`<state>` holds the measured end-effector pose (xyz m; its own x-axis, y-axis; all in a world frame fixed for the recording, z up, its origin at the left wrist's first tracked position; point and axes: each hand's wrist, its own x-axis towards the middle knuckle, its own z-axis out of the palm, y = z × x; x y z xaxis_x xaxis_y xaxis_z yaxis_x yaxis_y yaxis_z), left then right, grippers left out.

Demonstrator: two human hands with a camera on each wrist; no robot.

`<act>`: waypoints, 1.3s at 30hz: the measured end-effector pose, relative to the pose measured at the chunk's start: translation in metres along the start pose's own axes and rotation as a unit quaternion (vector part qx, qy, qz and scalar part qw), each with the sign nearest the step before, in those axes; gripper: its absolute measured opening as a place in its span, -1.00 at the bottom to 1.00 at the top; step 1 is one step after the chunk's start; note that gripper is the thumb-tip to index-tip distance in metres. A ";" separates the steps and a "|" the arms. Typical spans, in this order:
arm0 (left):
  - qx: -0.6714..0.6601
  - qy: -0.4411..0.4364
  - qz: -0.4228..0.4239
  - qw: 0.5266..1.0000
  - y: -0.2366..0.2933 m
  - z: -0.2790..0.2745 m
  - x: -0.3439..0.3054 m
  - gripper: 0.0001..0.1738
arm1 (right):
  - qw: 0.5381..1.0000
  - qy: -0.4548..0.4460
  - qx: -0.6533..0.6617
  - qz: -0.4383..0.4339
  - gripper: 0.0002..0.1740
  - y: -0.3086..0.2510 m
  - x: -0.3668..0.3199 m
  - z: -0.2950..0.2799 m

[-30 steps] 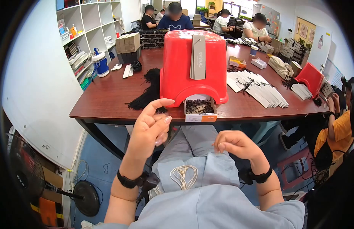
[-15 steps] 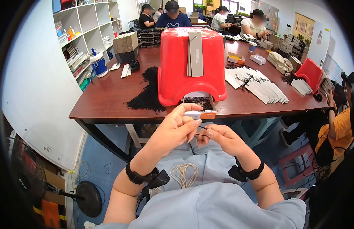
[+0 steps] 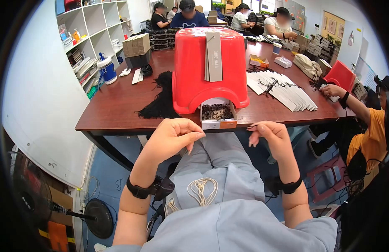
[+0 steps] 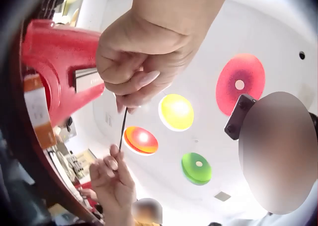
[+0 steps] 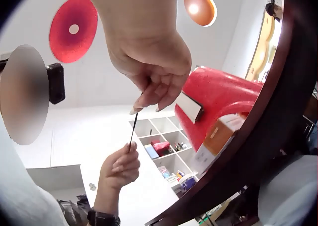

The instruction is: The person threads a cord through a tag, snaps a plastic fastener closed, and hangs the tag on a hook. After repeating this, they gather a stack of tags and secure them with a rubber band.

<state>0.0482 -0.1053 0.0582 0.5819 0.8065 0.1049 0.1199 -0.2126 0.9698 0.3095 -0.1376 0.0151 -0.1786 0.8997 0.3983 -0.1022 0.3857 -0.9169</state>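
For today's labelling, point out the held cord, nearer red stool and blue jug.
Held cord (image 4: pixel 123 129): left wrist view, middle of its visible stretch.
Nearer red stool (image 3: pixel 190 69): head view, front face.
Blue jug (image 3: pixel 108 72): head view, body.

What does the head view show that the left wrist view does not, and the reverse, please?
Only the head view shows the blue-and-white plastic jug and the beige looped cord on the lap. Only the left wrist view shows the round green ceiling disc and, plainly, the thin black cord. Both show the red plastic stool, the white-and-orange box, the left hand and the right hand.
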 end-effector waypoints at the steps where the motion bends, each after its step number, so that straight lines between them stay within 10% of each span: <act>1: 0.022 0.024 -0.006 0.999 -0.001 -0.001 0.000 -0.88 | 1.000 0.010 -0.010 -0.003 -0.73 0.000 -0.001 -0.005; 5: 0.010 0.046 -0.026 0.999 -0.005 0.007 0.010 -0.90 | 0.991 -0.019 -0.103 0.081 -0.74 -0.002 -0.001 -0.015; 8: 0.037 -0.015 0.132 0.990 -0.021 0.039 0.026 -0.59 | 0.984 -0.055 -0.127 0.114 -0.78 -0.009 0.002 0.001; 10: -0.018 -0.092 0.058 0.994 -0.031 0.058 0.034 -0.45 | 0.980 -0.087 -0.160 0.083 -0.80 -0.008 0.006 0.010; 14: -0.117 -0.059 -0.052 0.990 -0.039 0.050 0.038 -0.75 | 0.987 -0.006 -0.143 0.068 -0.76 -0.016 0.013 0.007; 19: -0.091 0.039 0.019 0.995 -0.030 0.025 0.027 -0.83 | 0.992 0.059 -0.097 0.052 -0.74 -0.012 0.006 -0.021; 25: -0.073 0.050 0.070 0.994 -0.022 0.033 0.032 -0.82 | 0.987 -0.049 -0.121 0.090 -0.71 -0.001 0.011 -0.018; 30: 0.213 0.029 0.191 0.958 -0.024 0.040 0.053 -0.82 | 0.989 -0.102 0.053 0.098 -0.52 0.016 0.032 0.025; 32: 0.118 0.022 0.087 0.989 -0.013 0.037 0.058 -0.83 | 0.988 -0.074 0.077 0.114 -0.62 0.014 0.039 0.033; 36: 0.227 0.109 0.163 0.954 -0.022 0.024 0.080 -0.83 | 0.967 -0.031 0.108 0.230 -0.72 0.013 0.060 0.026; 39: 0.155 0.268 0.212 0.927 -0.025 0.012 0.102 -0.74 | 0.990 0.061 -0.101 0.080 -0.71 0.009 0.082 0.024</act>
<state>0.1147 -0.0241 0.0418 0.1571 0.7552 0.6364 0.2455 -0.6541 0.7155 0.2704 -0.0649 0.0400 -0.0550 0.9658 0.2536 0.1182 0.2585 -0.9588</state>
